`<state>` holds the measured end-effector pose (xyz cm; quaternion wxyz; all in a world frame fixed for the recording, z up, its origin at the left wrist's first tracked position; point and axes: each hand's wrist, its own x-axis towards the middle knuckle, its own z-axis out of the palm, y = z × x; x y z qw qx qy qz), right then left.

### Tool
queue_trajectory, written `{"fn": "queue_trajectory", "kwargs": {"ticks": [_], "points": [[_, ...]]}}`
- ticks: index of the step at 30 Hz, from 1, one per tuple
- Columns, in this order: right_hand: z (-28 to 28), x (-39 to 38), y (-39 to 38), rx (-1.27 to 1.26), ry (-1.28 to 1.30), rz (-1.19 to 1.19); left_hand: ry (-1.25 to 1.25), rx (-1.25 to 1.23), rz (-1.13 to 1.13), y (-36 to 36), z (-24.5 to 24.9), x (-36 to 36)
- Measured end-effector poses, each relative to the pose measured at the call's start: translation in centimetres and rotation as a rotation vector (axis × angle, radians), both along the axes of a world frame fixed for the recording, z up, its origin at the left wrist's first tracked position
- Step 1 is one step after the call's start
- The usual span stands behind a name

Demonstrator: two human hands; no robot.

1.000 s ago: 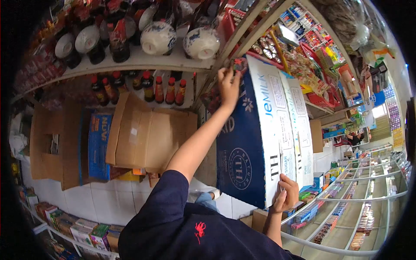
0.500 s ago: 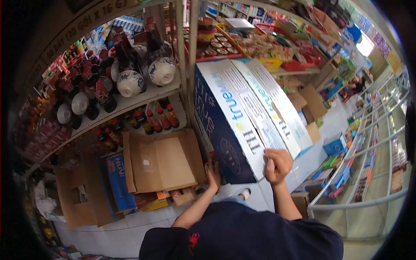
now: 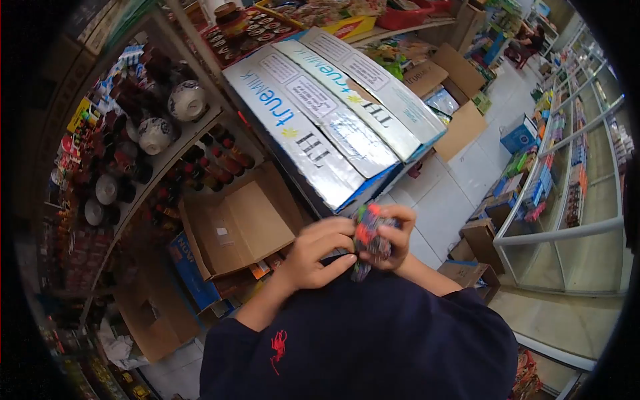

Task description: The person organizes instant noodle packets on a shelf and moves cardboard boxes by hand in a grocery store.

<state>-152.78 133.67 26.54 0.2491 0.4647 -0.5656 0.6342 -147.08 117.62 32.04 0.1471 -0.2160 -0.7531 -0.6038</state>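
Note:
A small crinkled packet (image 3: 371, 233) in red, green and dark colours is close in front of my chest. My right hand (image 3: 402, 240) has its fingers curled round the packet's right side. From the other side my left hand (image 3: 319, 252) pinches at it, thumb and fingertips at its left edge, slightly blurred. Just beyond both hands stands a large white and blue TH true MILK carton (image 3: 327, 110), its top flaps folded together.
To the left, a shelf (image 3: 203, 123) bears dark bottles with patterned bowls (image 3: 188, 100). Below sits an open cardboard box (image 3: 250, 220). A glass display case (image 3: 567, 257) lines the right. A person (image 3: 531, 41) sits far back beyond an open carton (image 3: 467, 73).
Both hands have left the milk carton's near end and come together before my chest, now with the colourful packet between them. The view has turned and shifted, showing more floor on the right.

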Motion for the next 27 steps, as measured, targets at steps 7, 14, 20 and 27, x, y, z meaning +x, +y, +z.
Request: {"fn": "queue_trajectory", "kwargs": {"ticks": [7,14,20,27], "points": [[-6.3,-3.8,1.4,0.046,-0.185,-0.478,0.253,-0.563,0.178,-1.9,2.7,-7.2],[-12.6,-0.9,0.9,0.188,-0.525,-0.479,0.065,-0.919,0.23,-0.4,1.2,-9.0],[-1.3,-3.6,1.9,0.091,-0.213,-0.699,0.02,-0.961,0.248,-0.4,1.0,-8.6],[-3.4,-3.8,0.7,-0.042,-0.26,-0.663,-0.003,-0.982,0.257,-0.4,0.9,-8.4]]}}
